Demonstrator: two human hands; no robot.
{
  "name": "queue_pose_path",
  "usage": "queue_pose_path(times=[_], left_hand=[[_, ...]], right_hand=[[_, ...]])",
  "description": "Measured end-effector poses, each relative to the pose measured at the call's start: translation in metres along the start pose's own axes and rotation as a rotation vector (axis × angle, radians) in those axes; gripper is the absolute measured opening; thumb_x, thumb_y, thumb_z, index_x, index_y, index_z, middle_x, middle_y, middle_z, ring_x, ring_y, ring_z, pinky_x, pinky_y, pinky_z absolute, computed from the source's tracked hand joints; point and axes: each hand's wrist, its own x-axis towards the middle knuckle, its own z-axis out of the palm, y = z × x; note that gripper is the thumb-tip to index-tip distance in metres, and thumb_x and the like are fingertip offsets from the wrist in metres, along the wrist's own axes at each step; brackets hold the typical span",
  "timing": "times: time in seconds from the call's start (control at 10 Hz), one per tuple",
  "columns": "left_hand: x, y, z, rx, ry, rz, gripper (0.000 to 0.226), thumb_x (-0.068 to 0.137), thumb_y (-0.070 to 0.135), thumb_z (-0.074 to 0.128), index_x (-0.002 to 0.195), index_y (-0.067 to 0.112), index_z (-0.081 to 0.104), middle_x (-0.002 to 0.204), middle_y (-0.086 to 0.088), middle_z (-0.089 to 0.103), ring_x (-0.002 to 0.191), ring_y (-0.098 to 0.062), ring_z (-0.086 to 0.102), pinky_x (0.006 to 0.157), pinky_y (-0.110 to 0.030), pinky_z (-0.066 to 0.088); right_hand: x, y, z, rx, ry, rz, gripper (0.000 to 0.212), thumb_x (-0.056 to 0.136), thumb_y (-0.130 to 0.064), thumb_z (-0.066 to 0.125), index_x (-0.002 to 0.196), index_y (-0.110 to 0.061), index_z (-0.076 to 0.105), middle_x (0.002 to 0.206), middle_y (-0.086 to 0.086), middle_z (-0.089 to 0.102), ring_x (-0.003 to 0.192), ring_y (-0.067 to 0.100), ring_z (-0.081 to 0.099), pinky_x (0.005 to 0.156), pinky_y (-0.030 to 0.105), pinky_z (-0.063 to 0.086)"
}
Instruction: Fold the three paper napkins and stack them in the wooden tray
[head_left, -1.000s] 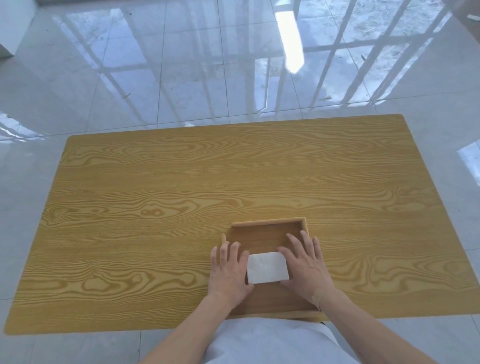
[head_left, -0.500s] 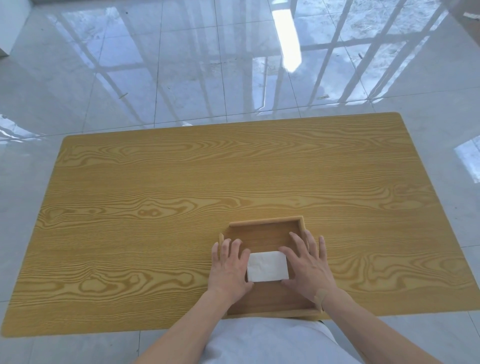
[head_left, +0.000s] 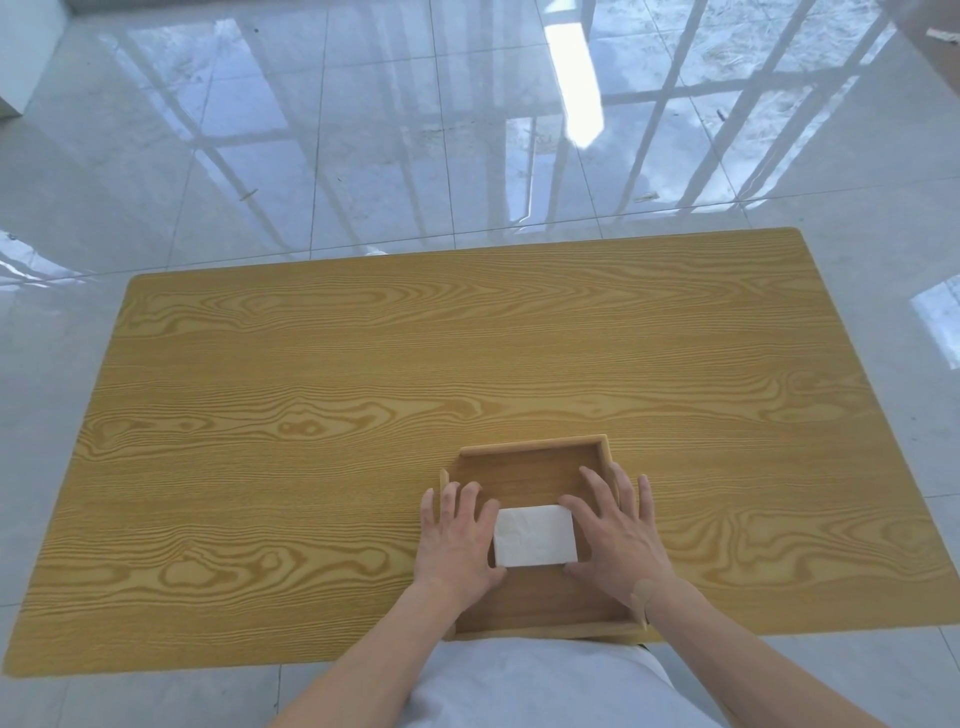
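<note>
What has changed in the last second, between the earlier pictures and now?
Almost nothing. Both hands, left and right, still lie flat beside the folded napkins in the tray; nothing was picked up or let go. The tray stays at the table's near edge.

Both forearms were bare, with no sleeves reaching into view. The left hand (head_left: 457, 540) carried no ring, watch or band. The right hand (head_left: 615, 535) was likewise unadorned, but a small tan adhesive plaster (head_left: 642, 594) sat on the back of its wrist. Over the lap lay a plain white garment (head_left: 540, 686), smooth and unmarked.
</note>
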Motion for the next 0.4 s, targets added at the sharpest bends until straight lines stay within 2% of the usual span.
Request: queue_pose_path(times=[0.1, 0.2, 0.3, 0.4], left_hand=[[-0.002, -0.003, -0.005, -0.026, -0.027, -0.012, 0.083, 0.071, 0.063, 0.064, 0.137, 0.029, 0.027, 0.147, -0.006, 0.018, 0.141, -0.033, 0.006, 0.114, -0.057, -0.002], [-0.012, -0.007, -0.025, -0.093, 0.013, 0.024, 0.077, 0.074, 0.066, 0.057, 0.136, 0.030, 0.031, 0.143, -0.002, 0.025, 0.140, -0.028, 0.014, 0.116, -0.051, 0.001], [-0.019, -0.019, -0.048, -0.240, 0.132, 0.083, 0.059, 0.079, 0.064, 0.049, 0.127, 0.029, 0.047, 0.131, 0.005, 0.045, 0.131, -0.019, 0.034, 0.115, -0.041, 0.013], [-0.034, -0.044, -0.101, -0.371, 0.282, 0.265, 0.038, 0.089, 0.055, 0.048, 0.112, 0.028, 0.061, 0.114, 0.011, 0.062, 0.113, -0.011, 0.052, 0.105, -0.035, 0.037]], right_hand=[[-0.002, 0.002, -0.005, 0.055, -0.013, 0.020, 0.088, 0.065, -0.065, 0.071, 0.139, -0.042, 0.030, 0.161, 0.002, 0.010, 0.146, 0.036, -0.015, 0.117, 0.061, -0.011], [-0.009, 0.007, -0.031, 0.190, 0.003, -0.015, 0.079, 0.070, -0.064, 0.070, 0.138, -0.042, 0.035, 0.159, -0.004, 0.017, 0.149, 0.028, -0.002, 0.121, 0.052, 0.001], [-0.014, 0.021, -0.068, 0.348, 0.029, -0.041, 0.056, 0.078, -0.062, 0.064, 0.128, -0.040, 0.051, 0.145, -0.013, 0.043, 0.141, 0.017, 0.030, 0.116, 0.038, 0.028], [-0.031, 0.040, -0.140, 0.550, 0.125, -0.086, 0.034, 0.079, -0.066, 0.056, 0.099, -0.041, 0.067, 0.101, -0.027, 0.068, 0.099, -0.003, 0.063, 0.085, 0.021, 0.049]])
